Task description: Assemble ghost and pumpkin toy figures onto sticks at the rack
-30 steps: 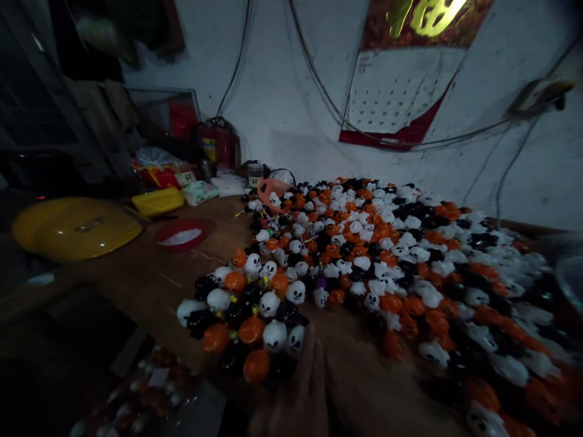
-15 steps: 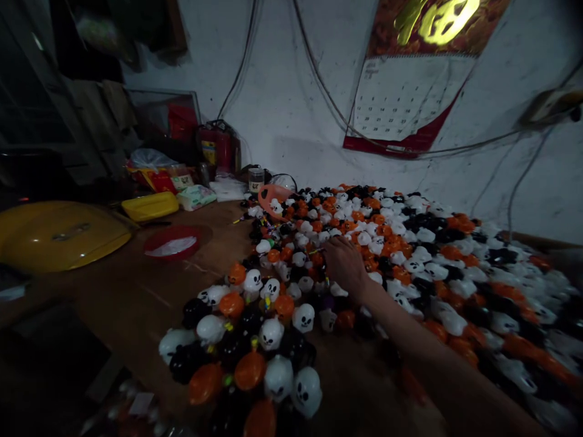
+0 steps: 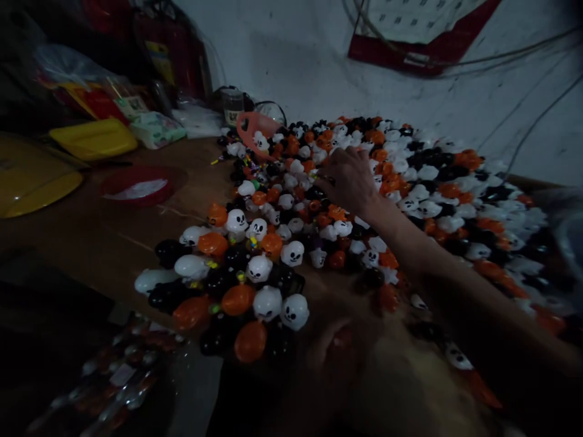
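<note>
My right hand (image 3: 350,177) reaches into a large pile of small plastic figures (image 3: 401,164), white skulls and ghosts, orange pumpkins and black ones. Its fingers are bent down and closed together; a small yellow bit (image 3: 313,173) shows at the fingertips, too small to name. Low in the picture, my left hand (image 3: 321,358) is dark and smeared, with a blurred orange patch beside it; its fingers cannot be made out. Between the hands and the table's near edge lies a tighter cluster of figures, among them a white skull (image 3: 259,268) and an orange pumpkin (image 3: 237,300).
A pink plastic basket (image 3: 248,130) leans at the pile's back left. Left on the brown table (image 3: 195,164) are a red dish (image 3: 136,185), a yellow container (image 3: 93,138) and a tissue pack (image 3: 157,128). A clear bag of figures (image 3: 122,376) is below the table's edge.
The view has tilted down, so the table and pile sit higher in the picture. My right hand stays over the pile, fingers closed. The blurred left hand now shows at the bottom.
</note>
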`<move>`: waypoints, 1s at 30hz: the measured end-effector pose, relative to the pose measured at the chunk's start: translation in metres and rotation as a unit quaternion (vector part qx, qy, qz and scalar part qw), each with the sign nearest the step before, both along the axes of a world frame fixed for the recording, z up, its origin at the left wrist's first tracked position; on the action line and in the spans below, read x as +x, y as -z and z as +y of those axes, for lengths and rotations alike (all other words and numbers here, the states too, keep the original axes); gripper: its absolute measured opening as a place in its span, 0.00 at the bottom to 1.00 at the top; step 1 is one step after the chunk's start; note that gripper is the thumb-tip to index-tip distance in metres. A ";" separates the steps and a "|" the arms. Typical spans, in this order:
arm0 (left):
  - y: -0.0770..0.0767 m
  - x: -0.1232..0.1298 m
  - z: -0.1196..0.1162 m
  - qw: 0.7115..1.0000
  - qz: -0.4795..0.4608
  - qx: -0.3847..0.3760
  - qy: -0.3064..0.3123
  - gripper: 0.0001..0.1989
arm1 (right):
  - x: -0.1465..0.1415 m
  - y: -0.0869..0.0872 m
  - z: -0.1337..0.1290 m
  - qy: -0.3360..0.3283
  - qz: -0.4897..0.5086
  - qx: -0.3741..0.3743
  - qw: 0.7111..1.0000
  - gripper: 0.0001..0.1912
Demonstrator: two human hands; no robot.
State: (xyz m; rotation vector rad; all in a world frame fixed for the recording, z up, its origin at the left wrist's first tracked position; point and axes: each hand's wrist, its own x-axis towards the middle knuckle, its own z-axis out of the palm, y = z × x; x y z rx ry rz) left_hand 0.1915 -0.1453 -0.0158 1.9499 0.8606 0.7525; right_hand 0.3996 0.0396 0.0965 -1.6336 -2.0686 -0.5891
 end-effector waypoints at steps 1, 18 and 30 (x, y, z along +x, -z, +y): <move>0.000 0.001 0.000 1.000 -0.010 -0.002 0.005 0.13 | -0.001 -0.007 -0.018 -0.002 0.057 0.019 0.998 0.16; -0.094 -0.044 -0.005 0.834 0.357 0.408 -0.105 0.28 | -0.049 0.112 -0.221 0.103 0.205 -0.216 0.949 0.13; -0.083 -0.049 0.005 0.819 0.362 0.432 -0.108 0.27 | -0.048 0.095 -0.206 0.039 0.362 -0.267 0.892 0.12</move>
